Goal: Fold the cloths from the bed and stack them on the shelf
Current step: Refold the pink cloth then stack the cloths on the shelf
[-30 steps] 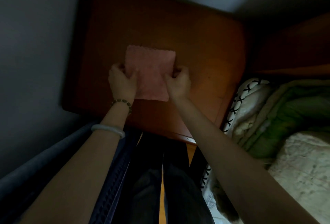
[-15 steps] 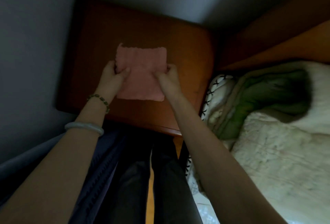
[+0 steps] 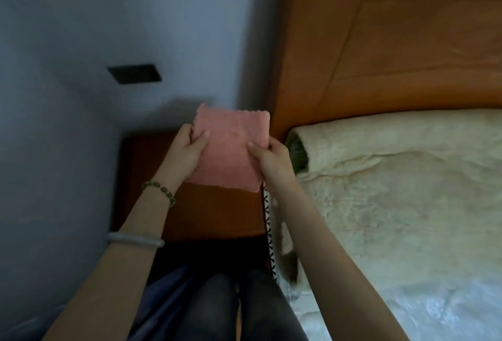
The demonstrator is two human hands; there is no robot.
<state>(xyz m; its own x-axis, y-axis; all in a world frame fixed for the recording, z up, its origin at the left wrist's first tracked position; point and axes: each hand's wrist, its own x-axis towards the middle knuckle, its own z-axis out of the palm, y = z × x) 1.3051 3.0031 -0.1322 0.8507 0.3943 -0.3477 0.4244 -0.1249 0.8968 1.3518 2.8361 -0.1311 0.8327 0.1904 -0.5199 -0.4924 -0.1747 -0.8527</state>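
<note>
no readable text, labels, brands, numbers or signs on anything in view

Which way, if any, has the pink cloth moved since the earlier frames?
Yes. The cloth lay flat on the nightstand; now the left hand and right hand hold it lifted off the top, toward its bed-side edge.

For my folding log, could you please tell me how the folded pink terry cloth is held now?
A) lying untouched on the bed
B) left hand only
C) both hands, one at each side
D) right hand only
C: the left hand and the right hand each grip one side edge of the folded pink terry cloth, thumbs on its face.
</note>
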